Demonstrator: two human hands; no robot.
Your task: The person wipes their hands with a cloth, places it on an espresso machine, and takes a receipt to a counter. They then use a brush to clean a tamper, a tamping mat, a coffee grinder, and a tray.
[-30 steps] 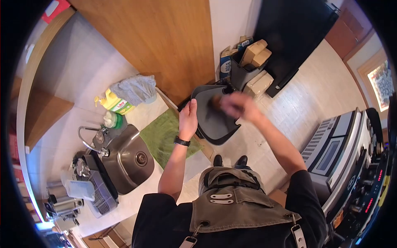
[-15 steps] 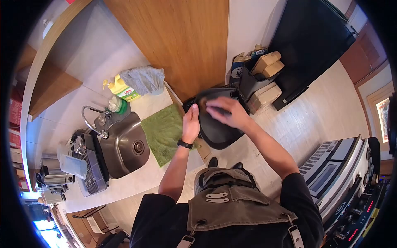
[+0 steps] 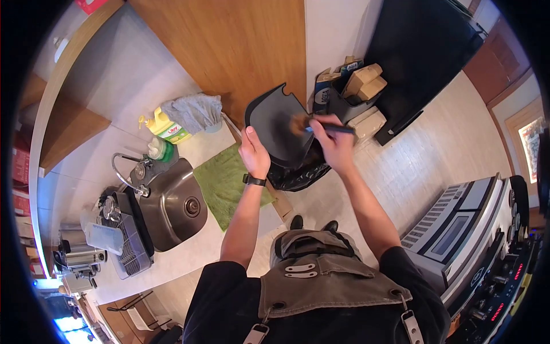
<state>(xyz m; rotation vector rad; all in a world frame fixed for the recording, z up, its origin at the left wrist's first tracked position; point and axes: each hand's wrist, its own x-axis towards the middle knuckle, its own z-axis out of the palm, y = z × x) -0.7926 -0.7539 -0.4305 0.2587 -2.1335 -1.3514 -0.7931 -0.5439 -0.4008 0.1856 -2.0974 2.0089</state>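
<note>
A dark, flat tray-like piece (image 3: 278,123) with a notch at its top edge is tilted above a bin with a black liner (image 3: 303,176). My left hand (image 3: 254,153) grips its left edge, thumb on top, a dark band on the wrist. In my right hand (image 3: 334,143) is a brush (image 3: 335,127) with a dark handle and brown bristles. The bristles are over the tray's surface, blurred by motion; whether they touch it I cannot tell.
Left of me, a counter holds a green cloth (image 3: 226,183), a steel sink (image 3: 175,209), a dish rack (image 3: 134,241), a yellow bottle (image 3: 167,126) and a grey cloth (image 3: 192,112). Cartons (image 3: 365,83) stand beyond the bin. A large machine (image 3: 458,229) is at right.
The tray has been raised and tilted over the bin, uncovering the black liner. My right hand has shifted slightly, and the brush in it now shows clearly.
</note>
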